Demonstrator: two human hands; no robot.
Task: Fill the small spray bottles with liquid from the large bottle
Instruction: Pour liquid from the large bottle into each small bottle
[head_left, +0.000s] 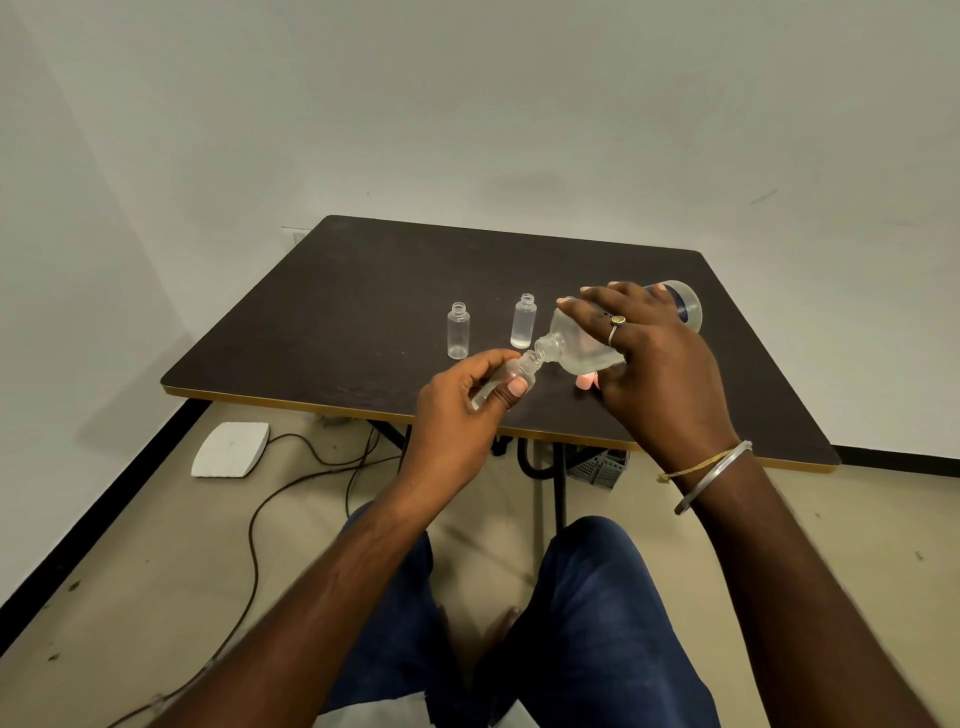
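My right hand (654, 364) grips the large clear bottle (571, 345) tipped on its side, its open neck pointing left and down. That neck meets the mouth of a small clear bottle (511, 375) tilted in my left hand (467, 402), above the near part of the dark table (322, 322). Two more small bottles stand upright and uncapped on the table: one (457, 331) at the left looks empty, the other (523, 322) beside the large bottle has a little liquid at its bottom.
A small pink object (586, 382) lies on the table under the large bottle. On the floor, a white pad (231, 449) and black cables (291, 488) lie at the left, and a grey basket (597, 467) sits under the table. The wall stands close behind.
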